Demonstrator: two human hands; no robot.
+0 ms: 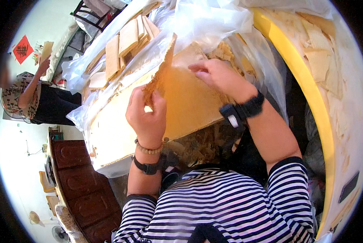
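My left hand [145,115] pinches a thin tan sheet [163,73] with a ragged, crumbly edge, holding it on edge above a pale yellow board [120,139]. To its right, my right hand [224,79] hovers near the far part of the board, fingers loosely bent and nothing visible in them. The sheet's broad face is seen almost edge-on, so its full shape cannot be made out. Beyond my right hand lie crumbly tan scraps [222,52]. Stacked, folded tan sheets [128,37] lie on the far left of the work surface.
Clear plastic film [205,18] drapes around the board. Brown flakes [201,148] lie below its near edge. On the right, a yellow-edged surface [325,133] bears loose sheets and a dark phone-like slab [349,187]. At left, another person [21,95] holds a tan piece near a brown panelled surface [82,178].
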